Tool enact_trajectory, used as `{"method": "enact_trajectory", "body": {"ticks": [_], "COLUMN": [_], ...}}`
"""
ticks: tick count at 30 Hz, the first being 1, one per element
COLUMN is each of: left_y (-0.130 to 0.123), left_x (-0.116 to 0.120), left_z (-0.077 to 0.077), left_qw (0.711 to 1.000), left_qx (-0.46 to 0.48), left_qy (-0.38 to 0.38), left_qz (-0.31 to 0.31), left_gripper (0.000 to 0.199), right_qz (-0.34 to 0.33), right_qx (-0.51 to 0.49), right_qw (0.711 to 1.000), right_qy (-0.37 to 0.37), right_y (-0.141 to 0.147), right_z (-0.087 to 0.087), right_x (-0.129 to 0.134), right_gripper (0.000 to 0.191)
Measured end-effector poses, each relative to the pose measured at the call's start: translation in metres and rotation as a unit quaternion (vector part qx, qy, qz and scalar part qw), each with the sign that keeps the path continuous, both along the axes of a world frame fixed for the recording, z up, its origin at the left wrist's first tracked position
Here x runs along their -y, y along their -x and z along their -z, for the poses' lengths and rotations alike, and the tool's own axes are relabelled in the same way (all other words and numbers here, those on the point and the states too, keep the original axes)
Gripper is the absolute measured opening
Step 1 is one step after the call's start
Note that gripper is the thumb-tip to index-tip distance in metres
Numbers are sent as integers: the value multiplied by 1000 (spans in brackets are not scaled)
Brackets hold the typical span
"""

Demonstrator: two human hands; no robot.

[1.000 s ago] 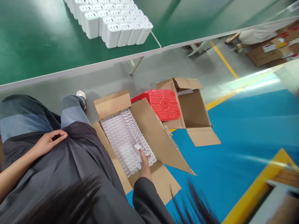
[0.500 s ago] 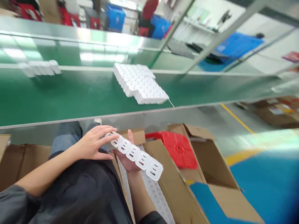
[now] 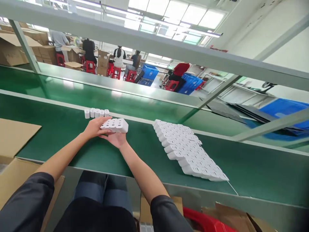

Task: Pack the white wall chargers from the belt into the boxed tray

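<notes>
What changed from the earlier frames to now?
The row of white housings came up out of the open carton and forward over the green table. The right hand had it first; the left hand left the lap and now grips it too. Nothing was let go. The big block of housings and the short row look unchanged on the table.

People [image 3: 118, 55] on red stools [image 3: 116, 73] in background, blue crates [image 3: 149, 72] near them, brown cartons [image 3: 11, 50] piled far left. Pale frame beam [image 3: 145, 42] runs across view, bright windows [image 3: 193, 13] beyond it up top. Dark flat panels [image 3: 220, 110] at right, red plastic item [image 3: 209, 222] partly visible at bottom edge.
</notes>
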State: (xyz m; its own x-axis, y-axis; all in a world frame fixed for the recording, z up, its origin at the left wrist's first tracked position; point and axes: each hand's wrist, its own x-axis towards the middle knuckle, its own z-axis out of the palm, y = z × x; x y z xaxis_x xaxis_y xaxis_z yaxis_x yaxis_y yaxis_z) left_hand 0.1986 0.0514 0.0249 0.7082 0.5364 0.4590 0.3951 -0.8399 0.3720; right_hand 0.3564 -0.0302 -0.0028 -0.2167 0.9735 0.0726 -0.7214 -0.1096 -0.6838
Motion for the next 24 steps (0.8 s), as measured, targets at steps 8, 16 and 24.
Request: {"method": "enact_trajectory", "body": {"ticks": [8, 16, 24], "left_y": [47, 60, 56], "left_x": [-71, -85, -86], "left_z": [13, 20, 19], "left_qw": [993, 982, 981], "left_qx": [-46, -131, -125], "left_qy": [22, -10, -79], "left_qz": [-107, -133, -122], "left_gripper": [72, 68, 63], "right_qz": [8, 88, 111], "right_qx": [114, 122, 104], "right_qw": [993, 985, 984], "right_qy": [29, 81, 92], "right_y": [-1, -6, -8], "right_z": [15, 43, 38], "right_x": [-81, -98, -98], "right_gripper": [43, 39, 38]}}
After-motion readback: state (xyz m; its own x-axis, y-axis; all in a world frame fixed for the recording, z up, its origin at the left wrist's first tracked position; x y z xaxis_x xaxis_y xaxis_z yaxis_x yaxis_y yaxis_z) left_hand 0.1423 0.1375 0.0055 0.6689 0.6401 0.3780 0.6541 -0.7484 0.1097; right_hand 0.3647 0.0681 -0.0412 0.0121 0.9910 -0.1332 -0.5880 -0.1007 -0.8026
